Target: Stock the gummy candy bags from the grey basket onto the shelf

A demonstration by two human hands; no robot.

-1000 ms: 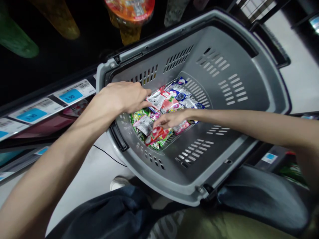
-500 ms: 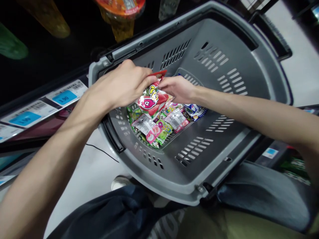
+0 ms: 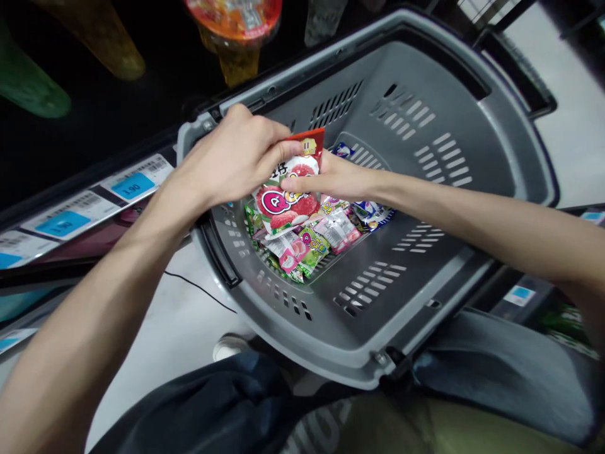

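Inside the grey shopping basket (image 3: 368,328), both my hands hold one red-topped candy bag (image 3: 302,165) with red fruit printed on it. My left hand (image 3: 241,154) grips its upper left side, thumb across the front. With its thumb laid on the bag's face, my right hand (image 3: 335,176) grips the right side; its other fingers are hidden behind the bag. Below, on the basket floor, lie several small candy bags, among them a green one (image 3: 312,249), a pink and silver one (image 3: 338,228) and a blue one (image 3: 371,213).
On the left runs a shelf edge with price tags (image 3: 63,222). Above it stand drink cups, one with an orange lid (image 3: 239,17). A white shoe (image 3: 230,346) and a thin black cord (image 3: 201,290) show on the floor. The basket's black handle (image 3: 517,66) juts out top right.
The candy bag has turned more face-up, showing more of its front and red top. My right thumb has come round onto its face. The view has shifted slightly.
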